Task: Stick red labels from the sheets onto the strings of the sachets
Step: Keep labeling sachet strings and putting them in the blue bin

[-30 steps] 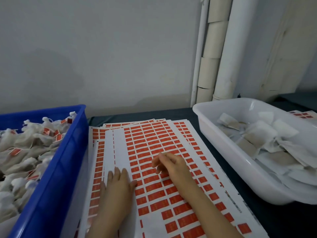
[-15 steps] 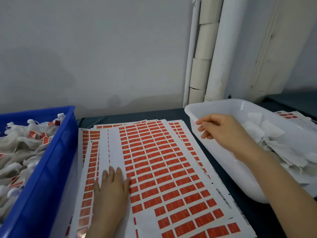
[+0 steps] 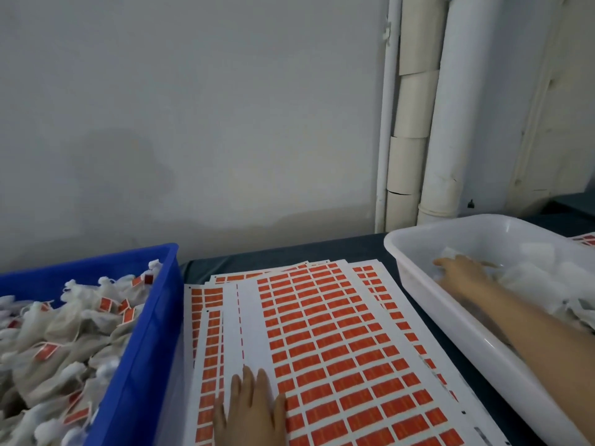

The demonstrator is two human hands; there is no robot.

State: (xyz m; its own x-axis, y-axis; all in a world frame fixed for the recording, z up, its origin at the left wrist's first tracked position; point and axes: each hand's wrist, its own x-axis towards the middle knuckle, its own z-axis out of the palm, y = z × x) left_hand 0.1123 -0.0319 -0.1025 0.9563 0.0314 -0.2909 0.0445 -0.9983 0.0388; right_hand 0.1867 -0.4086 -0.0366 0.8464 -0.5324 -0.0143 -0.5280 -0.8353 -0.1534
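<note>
1. Left grip (image 3: 249, 410): fingers flat and close together, pressing the top white backing sheet of red rectangular labels (image 3: 338, 333) onto the dark table (image 3: 289, 252). It holds nothing.
2. Right grip (image 3: 460, 272): inside the white plastic tub (image 3: 428, 317), fingers lying on the pile of plain white fabric sachets (image 3: 531, 278). It's blurred, so I can't tell if it has closed on one.
3. The sachets sit under and to the right of my right grip. The label grid lies between both grips, with the nearest labels just right of my left fingertips.
4. My read on the sachets: light, soft and floppy, so they'll squash rather than break. I can't make out any strings in the tub and expect tangles. Pinch one body corner, lift slowly, then find its string.
5. Labels are probably thin and curl-prone. Peel each from a corner while my left grip pins the sheet.
6. The blue plastic crate (image 3: 151, 333), left of my left grip, holds red-tagged sachets (image 3: 64, 333). That's likely the done pile.
</note>
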